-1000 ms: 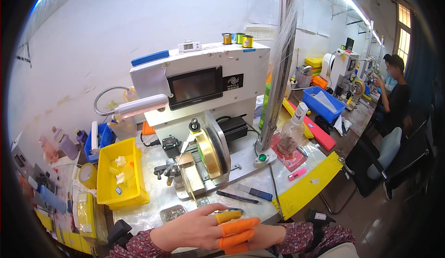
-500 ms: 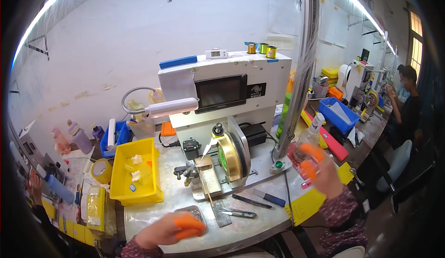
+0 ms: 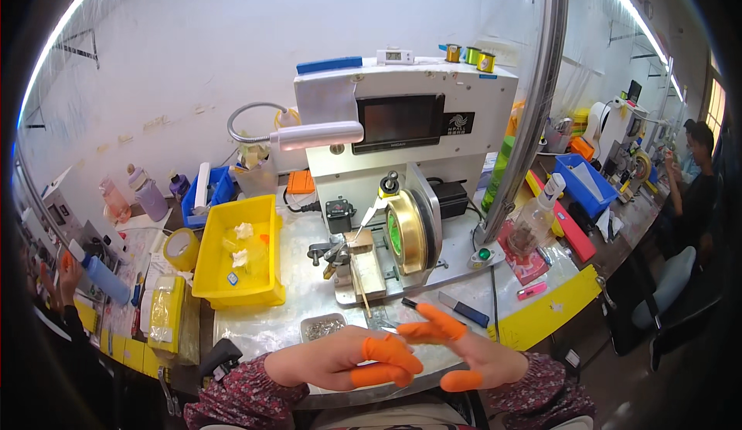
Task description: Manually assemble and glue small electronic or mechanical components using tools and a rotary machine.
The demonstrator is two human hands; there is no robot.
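Note:
At the bench's front edge my left hand has orange finger covers, its fingers bent and pressed together. Whether anything small is between them I cannot make out. Close on its right, my right hand, also with orange covers, has thumb and fingers apart and shows nothing in it. Both hands are in front of a white machine with a gold wheel. Just behind my left hand sits a small tray of metal bits. Behind the right fingers lies a blue-handled knife; the dark tool beside it is partly covered.
A yellow bin with white scraps stands at left. A lamp reaches across the machine's front. To the right are a metal post, a clear bottle and a pink object. Other people sit at far right and far left.
My right hand has come from beside the bottle at right to the front edge, next to my left hand. The left hand has moved right. The whole view has shifted a little.

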